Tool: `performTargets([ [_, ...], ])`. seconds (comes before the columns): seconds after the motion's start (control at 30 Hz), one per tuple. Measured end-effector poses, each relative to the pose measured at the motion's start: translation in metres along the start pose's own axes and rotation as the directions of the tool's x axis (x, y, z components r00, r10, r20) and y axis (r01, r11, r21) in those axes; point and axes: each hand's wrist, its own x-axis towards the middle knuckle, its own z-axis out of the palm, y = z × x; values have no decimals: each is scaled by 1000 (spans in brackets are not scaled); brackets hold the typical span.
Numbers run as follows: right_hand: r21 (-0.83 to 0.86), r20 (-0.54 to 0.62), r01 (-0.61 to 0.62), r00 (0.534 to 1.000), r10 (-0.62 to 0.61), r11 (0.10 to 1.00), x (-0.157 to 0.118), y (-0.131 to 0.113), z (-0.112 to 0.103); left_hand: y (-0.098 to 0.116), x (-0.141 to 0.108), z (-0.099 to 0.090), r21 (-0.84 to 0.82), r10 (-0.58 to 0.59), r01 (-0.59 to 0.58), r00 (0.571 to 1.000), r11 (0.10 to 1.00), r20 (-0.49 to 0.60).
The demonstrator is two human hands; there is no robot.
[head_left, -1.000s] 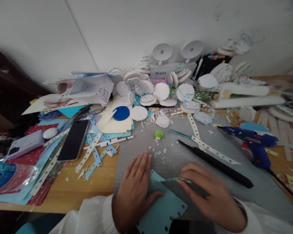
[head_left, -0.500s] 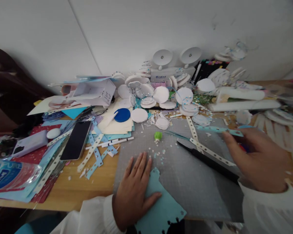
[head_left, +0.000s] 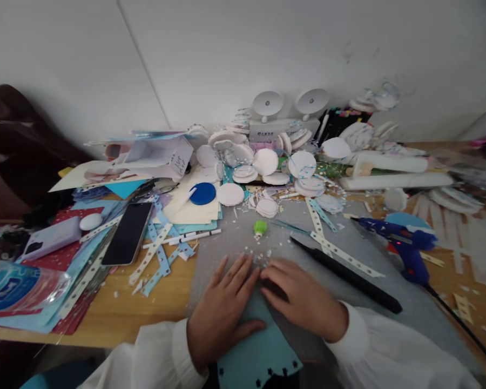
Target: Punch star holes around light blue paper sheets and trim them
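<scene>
My left hand (head_left: 224,308) lies flat with fingers spread on the light blue paper sheet (head_left: 263,346), which has small dark shapes punched along its lower edge. Close beside its fingertips, my right hand (head_left: 302,300) has its fingers curled together at the top of the sheet; what they hold, if anything, is hidden. A light blue punched strip (head_left: 323,215) rests across a cream punched strip (head_left: 348,258) on the grey mat (head_left: 210,243). Black tweezers (head_left: 348,275) lie right of my right hand. Ahead stands a small green bottle (head_left: 260,228).
A blue glue gun (head_left: 407,246) with a cable lies at the right. White discs (head_left: 266,161) crowd the back. Leftward are a dark phone (head_left: 127,235), paper strips, a blue lid (head_left: 203,193) and a plastic-wrapped pack (head_left: 20,286).
My right hand has let go of the light blue strip, now on the mat, and moved left beside my left hand. The glue gun has come into full view.
</scene>
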Motion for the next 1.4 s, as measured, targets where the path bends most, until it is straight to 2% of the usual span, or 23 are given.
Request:
performTargets([
  [0.07,133,7,-18,1000,17,991,6,-2,2,-1,3,-5,-86,-13,9,999,996,-50],
  [0.13,265,-16,-56,998,62,963,10,-3,-2,-2,6,-11,-248,-60,37,994,968,-86],
  [0.23,386,-44,-77,994,101,919,10,-7,-10,-1,12,-21,-528,-182,126,982,840,-55],
  [0.33,405,-67,-71,992,107,912,8,-10,-15,-1,18,-29,-689,-247,191,969,699,18],
  [0.6,458,-141,-59,980,138,887,5,-14,-15,-2,25,-33,-803,-216,223,969,553,120],
  [0.7,498,-202,17,975,97,867,4,-18,-14,-5,24,-38,-896,-166,185,978,404,128],
  [0.8,533,-301,133,953,40,836,-1,-25,-13,-5,23,-44,-951,-120,209,975,227,186],
  [0.93,527,-361,244,931,-45,814,-14,-38,-18,-5,20,-45,-955,-65,279,960,100,273],
  [1.0,494,-375,231,926,-35,838,-21,-36,-28,-8,18,-43,-948,-133,306,947,89,293],
  [1.07,379,-427,141,904,37,914,-23,-22,-43,-14,16,-39,-938,-269,320,922,133,277],
  [1.13,149,-450,-12,889,79,989,-20,6,-59,-20,13,-34,-921,-384,336,891,199,242],
  [1.23,-116,-506,-283,842,189,952,-8,62,-80,-29,9,-26,-896,-440,362,869,258,224],
  [1.3,-152,-468,-337,853,233,929,0,92,-87,-34,8,-22,-881,-430,371,874,294,225],
  [1.33,-185,-371,-352,890,266,918,3,103,-89,-36,8,-21,-873,-418,373,880,313,226],
  [1.4,-190,-270,-333,922,277,924,6,113,-90,-38,7,-19,-863,-385,370,894,345,229],
])
